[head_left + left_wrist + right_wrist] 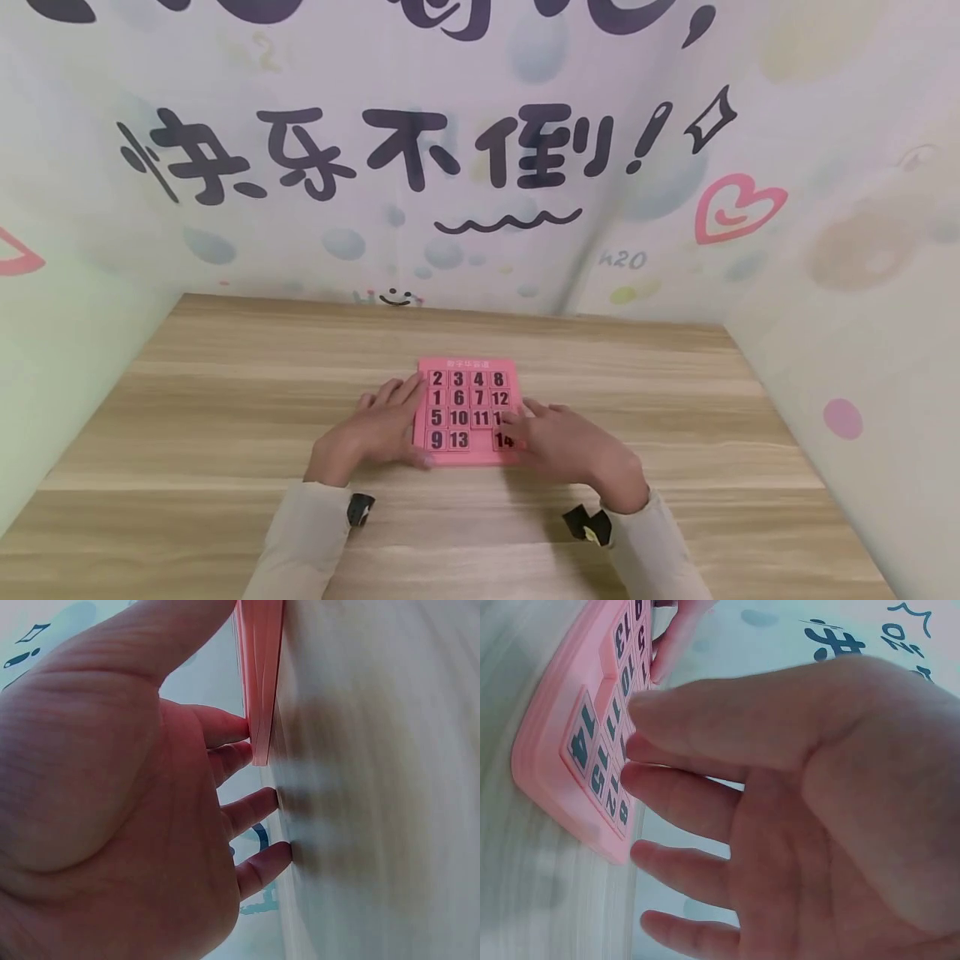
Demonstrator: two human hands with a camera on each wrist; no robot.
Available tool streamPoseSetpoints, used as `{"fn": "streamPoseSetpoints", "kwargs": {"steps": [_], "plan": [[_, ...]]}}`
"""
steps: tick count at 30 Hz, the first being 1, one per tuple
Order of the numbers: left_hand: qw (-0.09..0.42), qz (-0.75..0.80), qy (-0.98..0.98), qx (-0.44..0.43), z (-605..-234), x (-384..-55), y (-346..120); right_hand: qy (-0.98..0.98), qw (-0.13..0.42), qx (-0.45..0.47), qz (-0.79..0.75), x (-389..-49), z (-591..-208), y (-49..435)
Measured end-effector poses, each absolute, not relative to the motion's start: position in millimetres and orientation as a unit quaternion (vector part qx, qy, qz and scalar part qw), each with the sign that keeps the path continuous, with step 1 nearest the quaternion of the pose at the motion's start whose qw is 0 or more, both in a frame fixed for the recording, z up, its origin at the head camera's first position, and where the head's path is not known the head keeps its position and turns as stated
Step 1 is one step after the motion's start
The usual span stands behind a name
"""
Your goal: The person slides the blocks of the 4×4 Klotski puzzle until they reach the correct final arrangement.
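A pink sliding number puzzle [480,457] lies flat on the table, its numbered tiles facing up. Its bottom row reads 9, 13, a gap, then the 14 tile [581,742]. My left hand [382,429] rests along the puzzle's left side, thumb by the lower left corner; in the left wrist view two fingers meet the pink side wall [261,682] and the others reach the tabletop. My right hand [566,443] is at the right edge, its thumb over the 15 tile [596,782] in the head view, the other fingers spread and gently bent beside the frame.
The wood-grain table [225,375] spreads around the puzzle. Behind it stands a white wall covering [480,267] with large dark lettering and drawings, and more pale walls close off both sides.
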State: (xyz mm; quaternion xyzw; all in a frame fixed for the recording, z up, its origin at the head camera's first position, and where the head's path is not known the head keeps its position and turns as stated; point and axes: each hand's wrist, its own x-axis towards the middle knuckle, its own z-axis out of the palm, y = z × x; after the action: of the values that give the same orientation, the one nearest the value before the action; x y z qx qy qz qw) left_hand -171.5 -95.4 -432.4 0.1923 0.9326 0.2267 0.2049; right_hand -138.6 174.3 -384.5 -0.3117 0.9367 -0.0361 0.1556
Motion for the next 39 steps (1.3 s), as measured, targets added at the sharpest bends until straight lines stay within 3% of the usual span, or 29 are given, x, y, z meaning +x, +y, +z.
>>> {"fn": "streamPoseSetpoints", "kwargs": {"steps": [9,21,39], "plan": [[0.207,0.234,0.931,0.19,-430.7,-170.2,-94.3,0.937,0.185,-0.294,-0.041,-135.7,-383.3,176.1],[0.213,0.236,0.929,0.188,-428.9,-170.4,-95.3,0.912,0.138,-0.386,-0.021,-138.3,-383.0,177.0],[0.21,0.239,0.928,0.191,-428.0,-170.5,-95.8,0.913,0.127,-0.387,-0.031,-135.8,-384.5,170.1]]}}
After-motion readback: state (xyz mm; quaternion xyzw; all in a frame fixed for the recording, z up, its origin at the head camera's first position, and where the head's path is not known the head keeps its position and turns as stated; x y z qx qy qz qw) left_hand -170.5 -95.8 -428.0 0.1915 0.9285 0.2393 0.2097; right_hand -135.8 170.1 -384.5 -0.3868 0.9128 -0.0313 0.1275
